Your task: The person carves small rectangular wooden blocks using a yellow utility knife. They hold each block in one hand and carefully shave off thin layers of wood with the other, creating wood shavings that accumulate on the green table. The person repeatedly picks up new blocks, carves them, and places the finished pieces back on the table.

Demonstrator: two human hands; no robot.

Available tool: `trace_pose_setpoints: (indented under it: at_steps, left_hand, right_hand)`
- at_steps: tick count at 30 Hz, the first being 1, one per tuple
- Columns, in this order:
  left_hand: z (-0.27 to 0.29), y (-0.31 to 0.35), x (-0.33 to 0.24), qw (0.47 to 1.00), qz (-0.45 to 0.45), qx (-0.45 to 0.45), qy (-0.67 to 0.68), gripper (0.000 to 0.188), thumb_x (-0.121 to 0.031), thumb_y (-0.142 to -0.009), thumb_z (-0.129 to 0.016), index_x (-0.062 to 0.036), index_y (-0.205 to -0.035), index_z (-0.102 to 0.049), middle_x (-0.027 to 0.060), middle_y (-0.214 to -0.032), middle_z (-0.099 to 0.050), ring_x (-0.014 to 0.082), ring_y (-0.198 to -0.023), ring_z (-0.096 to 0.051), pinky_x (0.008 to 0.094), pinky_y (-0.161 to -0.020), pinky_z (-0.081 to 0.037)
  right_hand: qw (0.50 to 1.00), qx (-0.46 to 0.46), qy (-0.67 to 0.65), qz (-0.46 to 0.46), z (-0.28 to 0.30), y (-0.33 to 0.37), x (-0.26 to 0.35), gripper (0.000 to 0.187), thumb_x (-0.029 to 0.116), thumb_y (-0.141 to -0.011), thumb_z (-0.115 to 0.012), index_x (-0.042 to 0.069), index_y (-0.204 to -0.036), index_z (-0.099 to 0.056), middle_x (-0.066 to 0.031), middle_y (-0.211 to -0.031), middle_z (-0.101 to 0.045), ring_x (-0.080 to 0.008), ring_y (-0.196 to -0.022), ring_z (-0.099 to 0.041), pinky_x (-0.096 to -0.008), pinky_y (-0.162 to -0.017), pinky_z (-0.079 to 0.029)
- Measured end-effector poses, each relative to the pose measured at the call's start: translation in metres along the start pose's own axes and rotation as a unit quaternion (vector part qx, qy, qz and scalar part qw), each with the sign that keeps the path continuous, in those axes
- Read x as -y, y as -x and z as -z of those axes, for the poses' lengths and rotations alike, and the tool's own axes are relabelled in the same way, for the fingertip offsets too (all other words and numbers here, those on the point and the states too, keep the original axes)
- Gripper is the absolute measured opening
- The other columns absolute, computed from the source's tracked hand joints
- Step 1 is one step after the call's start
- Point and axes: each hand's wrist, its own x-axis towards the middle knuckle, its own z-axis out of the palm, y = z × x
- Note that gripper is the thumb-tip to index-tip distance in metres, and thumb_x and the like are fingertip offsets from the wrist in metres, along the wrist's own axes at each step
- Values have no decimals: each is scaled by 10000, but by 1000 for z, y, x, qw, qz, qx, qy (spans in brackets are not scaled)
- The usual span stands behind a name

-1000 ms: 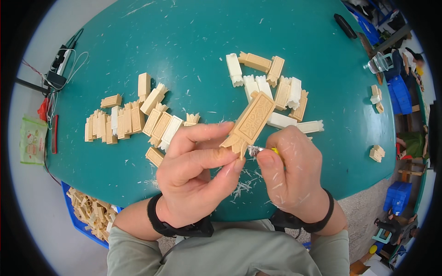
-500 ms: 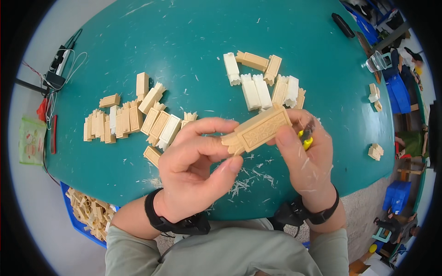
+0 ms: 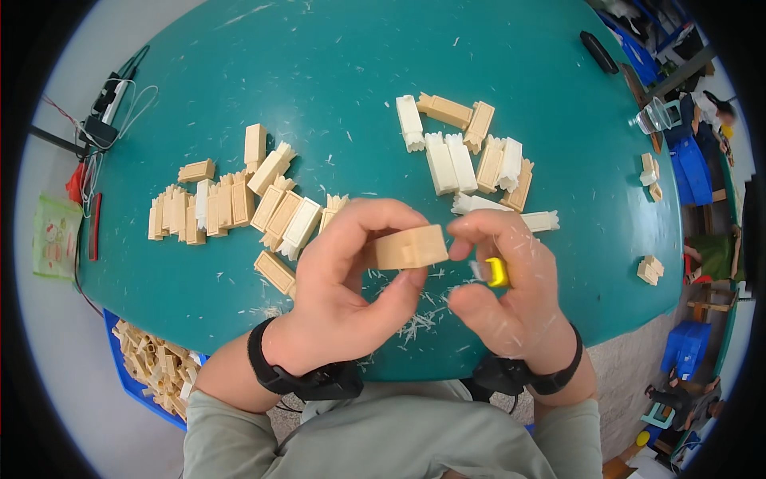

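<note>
My left hand pinches a tan carved block between thumb and fingers, its plain end face turned toward the right. My right hand is close beside it, thumb and index finger apart and off the block. Tucked in that hand's other fingers is a small yellow-handled tool with a short greyish tip; motion blur hides its exact kind. Pale shavings lie on the green table beneath my hands. Behind the left hand rest several similar blocks, tan and cream.
Beyond my right hand lies another group of tan and cream blocks. A blue crate full of blocks stands at lower left. Cables and a power strip are at the left edge. A clear jar and a few blocks sit far right.
The block has turned from showing its carved side to showing its end, and shifted left. My right thumb and index finger have let go of it and opened.
</note>
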Motion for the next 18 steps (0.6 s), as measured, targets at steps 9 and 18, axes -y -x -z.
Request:
trace_pose_setpoints:
  at_steps: [9,18]
  left_hand:
    - [0,3,2,991,-102,-75,-48,425,56,-688,-668,-11,-1043,-445,111,-1005,-485,159,-873,-518,267,-737,-443]
    - [-3,3,2,982,-130,-92,-106,446,72,-655,-691,-23,-1011,-440,119,-972,-489,174,-841,-517,273,-706,-450]
  right_hand:
    - [998,19,52,-20,-7,3,3,233,240,-835,-594,31,-770,-514,-86,-650,-499,-264,-550,-491,-332,-481,-377]
    - [996,3,86,-7,-7,1,4,228,205,-811,-621,26,-722,-511,-89,-640,-504,-266,-540,-495,-340,-467,-369]
